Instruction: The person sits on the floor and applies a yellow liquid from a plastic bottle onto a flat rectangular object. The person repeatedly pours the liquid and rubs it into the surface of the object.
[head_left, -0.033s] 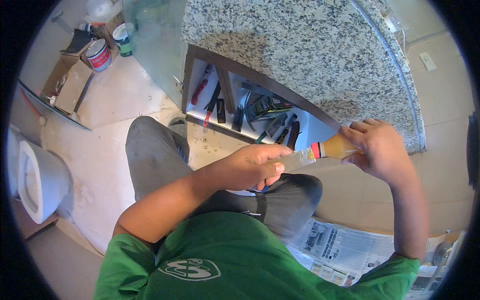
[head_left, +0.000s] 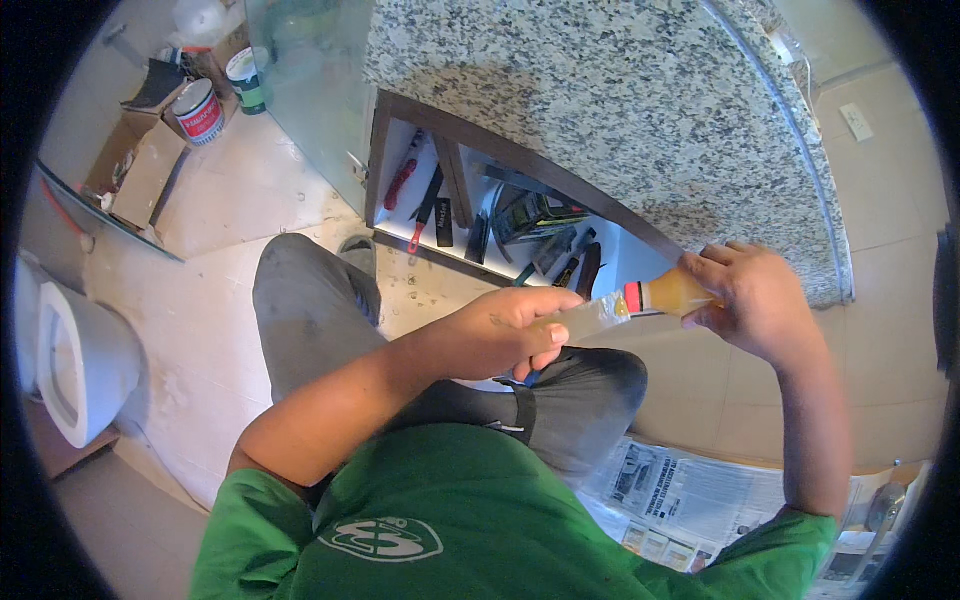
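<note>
Soft, even daylight fills the room, brightest on the pale floor point(head_left: 230, 210) at the upper left, where the tiles wash out almost to white, and it casts only faint, diffuse shadows beneath the person's legs. The fisheye lens bends the edge of the granite table point(head_left: 640, 110) into a curve and closes the corners of the view in a black ring. The centre is fairly sharp, though the translucent tube point(head_left: 640, 303) between the hands looks slightly smeared, and detail softens toward the rim.
</note>
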